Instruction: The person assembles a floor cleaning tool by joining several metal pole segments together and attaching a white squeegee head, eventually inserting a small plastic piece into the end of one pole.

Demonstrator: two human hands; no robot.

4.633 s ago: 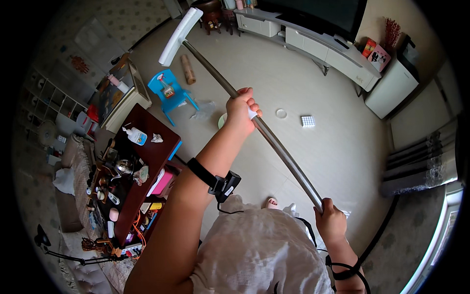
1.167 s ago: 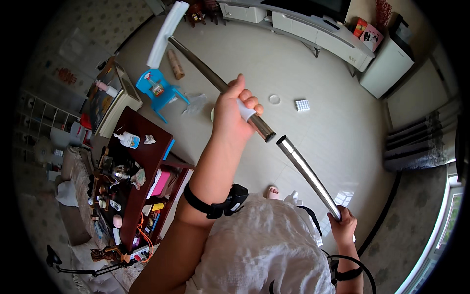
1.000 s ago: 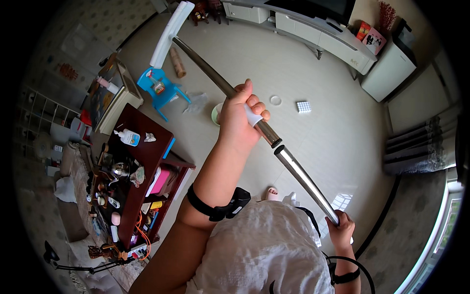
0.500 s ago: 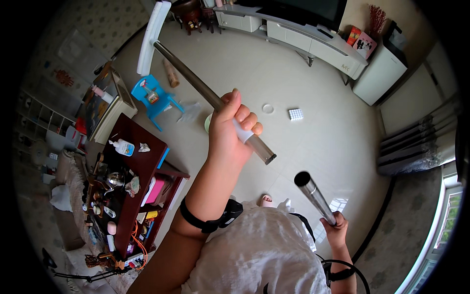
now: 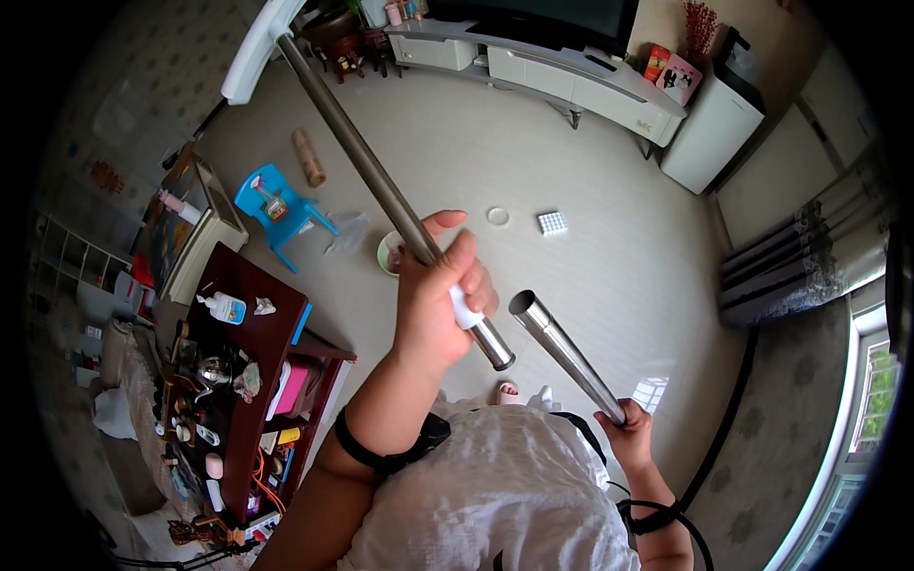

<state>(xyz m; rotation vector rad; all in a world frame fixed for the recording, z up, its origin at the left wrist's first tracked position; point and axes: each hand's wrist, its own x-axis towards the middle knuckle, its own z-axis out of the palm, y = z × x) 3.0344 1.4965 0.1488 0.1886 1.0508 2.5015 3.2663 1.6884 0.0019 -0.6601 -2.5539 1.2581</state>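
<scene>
My left hand (image 5: 445,295) is closed around a metal pole (image 5: 367,171), its index finger lifted off. A long, curved white head (image 5: 262,52), like that of a mop or squeegee, sits at the pole's far end. Below my fingers, a white collar (image 5: 464,309) shows near the pole's lower end. On the right, my right hand (image 5: 628,433) wraps around the lower end of a separate shiny metal tube (image 5: 571,362). The tube's hollow upper end tilts towards the pole's lower end; a small gap lies between them.
A blue child's chair (image 5: 276,209) holds a spray bottle. Nearby are a dark red table (image 5: 249,285) with a pump bottle, a cardboard-coloured roll (image 5: 307,157), a pale green bowl (image 5: 387,253), a white ring (image 5: 497,216) and a checkered pack (image 5: 552,223). A TV cabinet (image 5: 543,76) stands beyond.
The tube's upper end has swung left, closer to the pole's lower end. The pole has shifted down and tipped more upright in my left hand, whose index finger has lifted.
</scene>
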